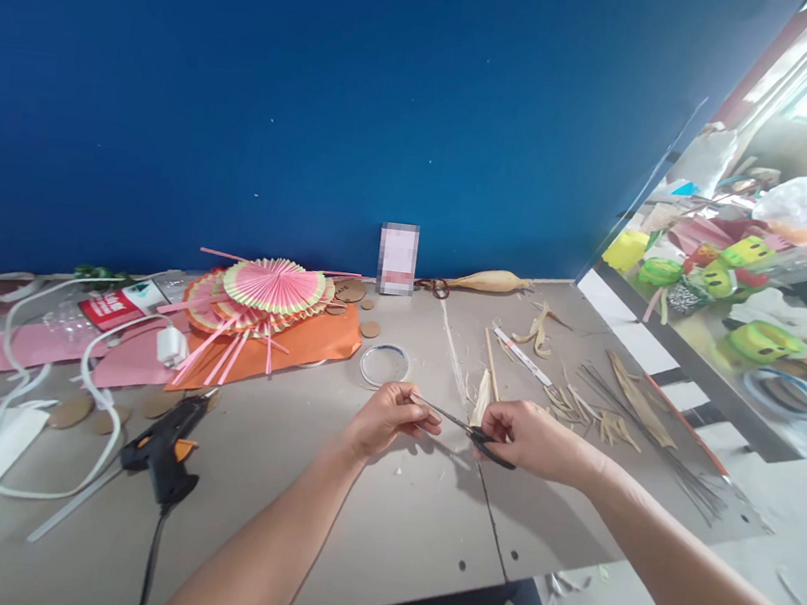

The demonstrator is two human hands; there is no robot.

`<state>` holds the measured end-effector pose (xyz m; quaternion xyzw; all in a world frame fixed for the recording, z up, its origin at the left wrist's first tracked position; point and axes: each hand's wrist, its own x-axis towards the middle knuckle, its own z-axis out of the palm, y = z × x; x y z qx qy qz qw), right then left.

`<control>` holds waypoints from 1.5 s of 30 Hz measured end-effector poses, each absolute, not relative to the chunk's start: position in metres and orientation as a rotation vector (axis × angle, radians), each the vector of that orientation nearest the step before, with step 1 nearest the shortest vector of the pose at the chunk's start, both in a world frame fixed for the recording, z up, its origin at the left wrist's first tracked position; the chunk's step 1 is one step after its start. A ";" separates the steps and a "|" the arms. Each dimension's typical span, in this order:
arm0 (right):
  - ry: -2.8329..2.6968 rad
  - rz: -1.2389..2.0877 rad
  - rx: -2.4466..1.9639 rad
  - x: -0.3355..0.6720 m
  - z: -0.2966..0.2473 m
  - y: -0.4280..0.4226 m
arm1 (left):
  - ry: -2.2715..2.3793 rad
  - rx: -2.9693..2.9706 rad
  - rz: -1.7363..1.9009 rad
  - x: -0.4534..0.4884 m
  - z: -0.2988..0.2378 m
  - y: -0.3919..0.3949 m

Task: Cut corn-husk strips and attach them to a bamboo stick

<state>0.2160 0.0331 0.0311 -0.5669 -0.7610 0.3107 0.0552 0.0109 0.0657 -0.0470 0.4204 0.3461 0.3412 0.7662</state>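
Observation:
My right hand [530, 437] grips a pair of scissors [491, 446] by the black handles, with the blades pointing left. At the blade tips, my left hand [390, 421] is closed in a pinch. What its fingers hold is too small and thin to make out. Just behind the right hand, a pale piece of dried husk [483, 396] and a thin stick [496, 364] lie on the table [413, 537]. A clear ring-shaped roll [384, 365] rests beyond the left hand.
On the left lie a black glue gun [167, 446], a white cable [87, 364] and pink-green paper fans [278, 286] on orange paper [341, 339]. To the right are a marker [524, 357], husk strips [591, 414] and thin wires [676, 465]. A blue wall [323, 109] stands behind.

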 end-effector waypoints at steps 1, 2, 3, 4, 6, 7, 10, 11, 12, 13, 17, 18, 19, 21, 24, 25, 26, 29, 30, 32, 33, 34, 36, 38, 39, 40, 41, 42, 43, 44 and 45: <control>-2.325 0.929 -1.718 0.216 0.031 0.033 | 0.753 0.913 0.739 0.011 -0.047 0.066; -2.340 0.911 -1.718 0.217 0.031 0.033 | 0.753 0.913 0.736 0.011 -0.046 0.066; -2.349 0.895 -1.719 0.217 0.031 0.033 | 0.754 0.913 0.733 0.011 -0.046 0.065; -2.353 0.882 -1.722 0.217 0.031 0.032 | 0.756 0.912 0.731 0.011 -0.045 0.065; -2.349 0.875 -1.727 0.217 0.031 0.032 | 0.761 0.914 0.729 0.012 -0.045 0.065; -2.340 0.880 -1.725 0.216 0.031 0.032 | 0.765 0.919 0.727 0.012 -0.045 0.065; -2.265 0.936 -1.708 0.216 0.028 0.034 | 0.777 0.947 0.729 0.012 -0.044 0.065; -2.217 0.964 -1.704 0.217 0.026 0.034 | 0.779 0.953 0.736 0.012 -0.044 0.064; -2.166 0.999 -1.701 0.218 0.024 0.034 | 0.780 0.954 0.749 0.012 -0.044 0.064; -2.118 1.044 -1.695 0.219 0.021 0.035 | 0.782 0.953 0.766 0.012 -0.044 0.064; -2.006 1.312 -1.622 0.224 0.010 0.033 | 0.805 0.931 0.838 0.013 -0.043 0.065; -1.986 1.367 -1.607 0.225 0.007 0.032 | 0.807 0.929 0.852 0.013 -0.043 0.065; -1.964 1.400 -1.600 0.226 0.003 0.030 | 0.804 0.929 0.860 0.013 -0.042 0.065; -1.924 1.394 -1.609 0.228 -0.004 0.028 | 0.799 0.930 0.866 0.013 -0.042 0.066; -1.892 1.318 -1.637 0.229 -0.011 0.026 | 0.815 0.911 0.867 0.014 -0.043 0.066; -1.888 1.298 -1.642 0.229 -0.013 0.026 | 0.825 0.901 0.871 0.014 -0.043 0.066; -1.888 1.281 -1.645 0.230 -0.013 0.026 | 0.836 0.895 0.876 0.015 -0.044 0.066; -1.921 1.227 -1.656 0.232 -0.011 0.027 | 0.868 0.897 0.903 0.016 -0.048 0.067; -1.946 1.205 -1.662 0.233 -0.009 0.027 | 0.876 0.902 0.911 0.016 -0.049 0.067; -2.008 1.160 -1.667 0.234 -0.004 0.028 | 0.888 0.907 0.924 0.017 -0.050 0.068; -2.039 1.135 -1.667 0.235 -0.002 0.028 | 0.890 0.907 0.926 0.017 -0.050 0.068; -2.066 1.110 -1.667 0.235 0.001 0.027 | 0.890 0.907 0.928 0.016 -0.050 0.068; -2.109 1.069 -1.673 0.235 0.005 0.027 | 0.881 0.909 0.923 0.016 -0.049 0.069; -2.148 1.054 -1.683 0.235 0.010 0.026 | 0.868 0.913 0.910 0.015 -0.048 0.068; -2.166 1.049 -1.689 0.234 0.012 0.025 | 0.866 0.912 0.904 0.015 -0.048 0.068; -2.183 1.043 -1.694 0.234 0.013 0.025 | 0.865 0.909 0.898 0.014 -0.048 0.068; -2.195 1.033 -1.700 0.234 0.015 0.025 | 0.864 0.903 0.894 0.014 -0.048 0.068; -2.207 1.020 -1.705 0.234 0.015 0.025 | 0.860 0.895 0.891 0.014 -0.048 0.068; -2.217 1.004 -1.709 0.234 0.016 0.025 | 0.854 0.884 0.889 0.013 -0.048 0.068; -2.228 0.990 -1.711 0.235 0.016 0.025 | 0.845 0.869 0.889 0.013 -0.048 0.069; -2.240 0.978 -1.710 0.235 0.016 0.025 | 0.835 0.853 0.889 0.012 -0.049 0.069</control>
